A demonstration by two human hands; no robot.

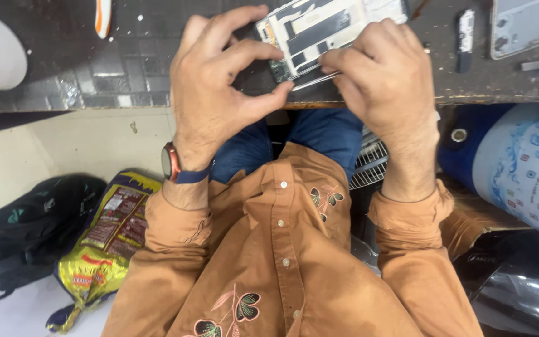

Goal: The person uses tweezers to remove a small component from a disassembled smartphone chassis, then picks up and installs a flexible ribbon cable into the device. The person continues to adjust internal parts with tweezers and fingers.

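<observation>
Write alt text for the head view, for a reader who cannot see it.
Two bare hands work on an opened phone at the edge of a dark workbench: the left hand steadies its lower corner while the right hand holds thin metal tweezers against it. A brown embroidered shirt fills the foreground.

Glossy metal tweezers (316,80), worn matt worktop (126,68), soft cloth shirt (282,249)

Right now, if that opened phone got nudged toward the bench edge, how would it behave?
The opened phone looks flat and rigid, so it would probably slide, not roll. Its exposed parts seem fragile. It lies near the bench edge, so it might drop.
</observation>
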